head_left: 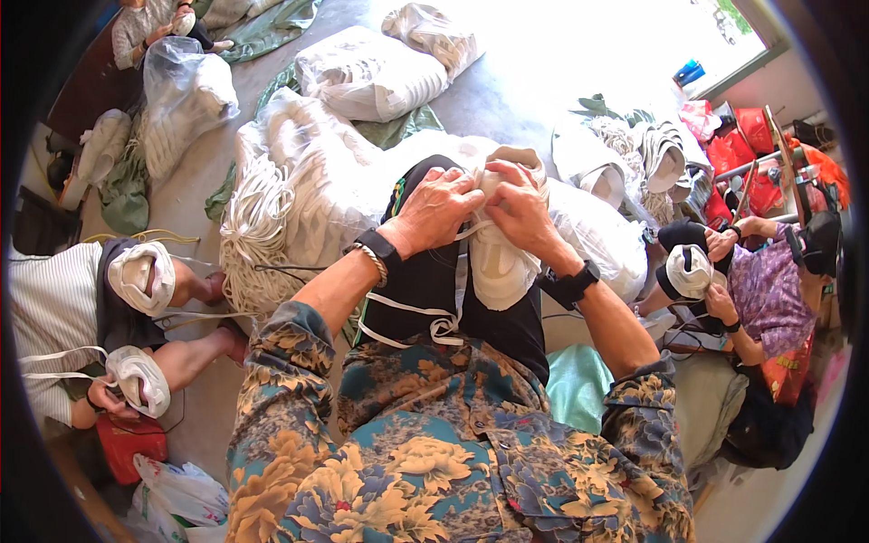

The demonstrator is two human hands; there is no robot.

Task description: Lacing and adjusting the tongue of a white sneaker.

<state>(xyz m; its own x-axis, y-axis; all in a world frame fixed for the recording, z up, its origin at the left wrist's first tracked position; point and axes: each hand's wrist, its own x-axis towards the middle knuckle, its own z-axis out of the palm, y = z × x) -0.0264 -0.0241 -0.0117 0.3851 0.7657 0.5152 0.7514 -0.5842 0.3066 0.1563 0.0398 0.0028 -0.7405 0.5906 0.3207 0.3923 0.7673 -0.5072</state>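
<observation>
Far left of the off-white canvas shoe (500,271): co-worker in a striped shirt (54,312), with one pale shoe (142,276) perched at a knee, another (138,382) in the hand; probably rested there for a work height. Nearer, left of the canvas shoe: hank of white laces (258,217) against a clear plastic bag (317,163) of pale layered goods, likely bunched for easy reach. Below-left of the canvas shoe: loose white lace (442,324) across the black-clad thigh (403,303).

At the canvas shoe's left edge: left hand (437,206), narrowed to a pinch, seemingly on that edge near the opening; exact fingertip contact hidden.

Canvas shoe itself: on the lap, toe toward the body, opening away; presumably so turned to let both hands meet over the upper.

On its right side: right hand (528,215), narrow, fingers curled on near the opening; probably for steadying.

Right of the canvas shoe: filled pale bag (597,240); beyond, clustered pale shoes (665,158). Far right: co-worker in purple (769,281), with a pale shoe (688,270) between both hands.
</observation>
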